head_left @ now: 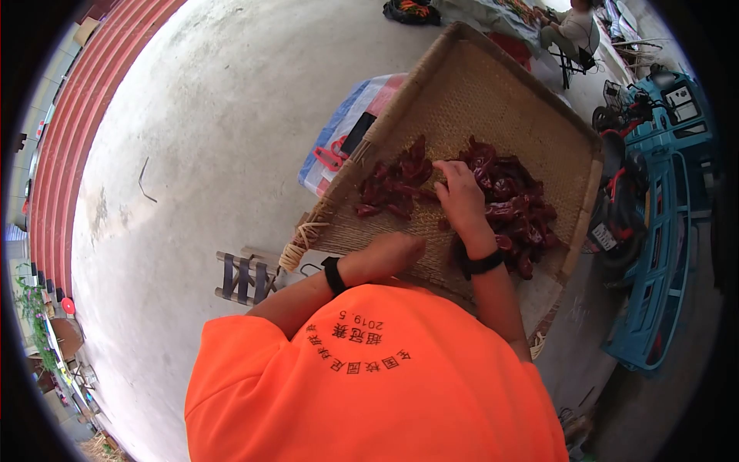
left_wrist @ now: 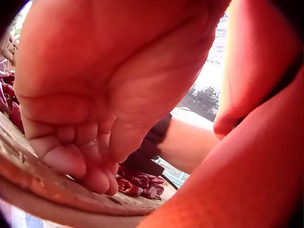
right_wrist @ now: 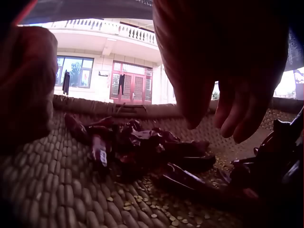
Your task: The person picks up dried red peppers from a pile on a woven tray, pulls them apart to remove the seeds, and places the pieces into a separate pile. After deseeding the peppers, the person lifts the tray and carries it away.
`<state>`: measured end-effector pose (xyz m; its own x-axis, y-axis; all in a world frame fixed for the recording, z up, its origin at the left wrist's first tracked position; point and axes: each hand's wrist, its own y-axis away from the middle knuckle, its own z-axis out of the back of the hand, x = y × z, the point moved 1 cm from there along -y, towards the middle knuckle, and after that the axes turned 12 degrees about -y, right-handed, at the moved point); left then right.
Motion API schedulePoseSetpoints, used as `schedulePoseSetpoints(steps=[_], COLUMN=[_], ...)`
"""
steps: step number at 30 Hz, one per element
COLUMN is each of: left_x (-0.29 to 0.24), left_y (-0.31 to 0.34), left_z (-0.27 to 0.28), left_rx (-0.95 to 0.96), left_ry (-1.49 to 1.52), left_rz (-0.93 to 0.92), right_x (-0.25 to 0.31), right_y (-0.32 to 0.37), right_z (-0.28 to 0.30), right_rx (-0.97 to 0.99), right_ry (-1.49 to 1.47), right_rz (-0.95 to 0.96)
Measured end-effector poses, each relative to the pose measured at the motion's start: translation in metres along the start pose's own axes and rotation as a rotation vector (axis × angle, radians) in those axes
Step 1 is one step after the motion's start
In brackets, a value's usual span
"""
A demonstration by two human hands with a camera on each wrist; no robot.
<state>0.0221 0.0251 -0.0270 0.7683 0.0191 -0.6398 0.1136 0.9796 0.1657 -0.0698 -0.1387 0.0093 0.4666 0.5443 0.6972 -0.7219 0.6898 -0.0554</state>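
Observation:
Dark red dried chilli peppers lie in two piles on a woven tray (head_left: 493, 85). The smaller pile (head_left: 394, 183) is at the left, the larger pile (head_left: 514, 202) at the right. Between them is my right hand (head_left: 462, 196), its fingers stretched over the weave; in the right wrist view those fingers point down above the peppers (right_wrist: 142, 145), and none shows in their grasp. My left hand (head_left: 389, 254) hangs at the tray's near side, below the smaller pile. Seen from its wrist, the palm (left_wrist: 109, 71) faces the camera and the loosely bent fingers hold nothing.
Pale seeds (right_wrist: 178, 221) are scattered on the weave. Left of the tray lie a black phone (head_left: 357, 132) and red-handled scissors (head_left: 329, 158) on a striped cloth. A small stool (head_left: 242, 279) stands lower left, a blue three-wheeler (head_left: 654, 254) at right. Another person (head_left: 573, 32) sits beyond.

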Motion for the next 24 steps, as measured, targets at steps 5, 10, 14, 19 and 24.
schedulePoseSetpoints(steps=[5,10,14,19,24], left_x=[0.009,0.011,0.013,0.011,0.009], left_y=[0.006,0.013,0.012,0.004,-0.002], left_z=[-0.009,-0.006,-0.004,0.002,0.007], left_rx=[-0.073,-0.106,-0.187,-0.208,-0.269], left_ry=[0.048,0.183,0.318,0.302,0.259], left_rz=[-0.034,-0.080,-0.031,0.056,0.101], right_x=[-0.018,-0.030,-0.035,-0.040,-0.047], right_y=[-0.021,-0.025,-0.017,-0.005,-0.003], right_z=[-0.042,-0.045,-0.035,-0.041,-0.050], right_rx=[-0.053,0.060,0.133,0.034,0.036], right_ry=[0.209,0.309,0.160,0.049,0.016], right_rz=[0.170,-0.046,-0.117,0.031,-0.021])
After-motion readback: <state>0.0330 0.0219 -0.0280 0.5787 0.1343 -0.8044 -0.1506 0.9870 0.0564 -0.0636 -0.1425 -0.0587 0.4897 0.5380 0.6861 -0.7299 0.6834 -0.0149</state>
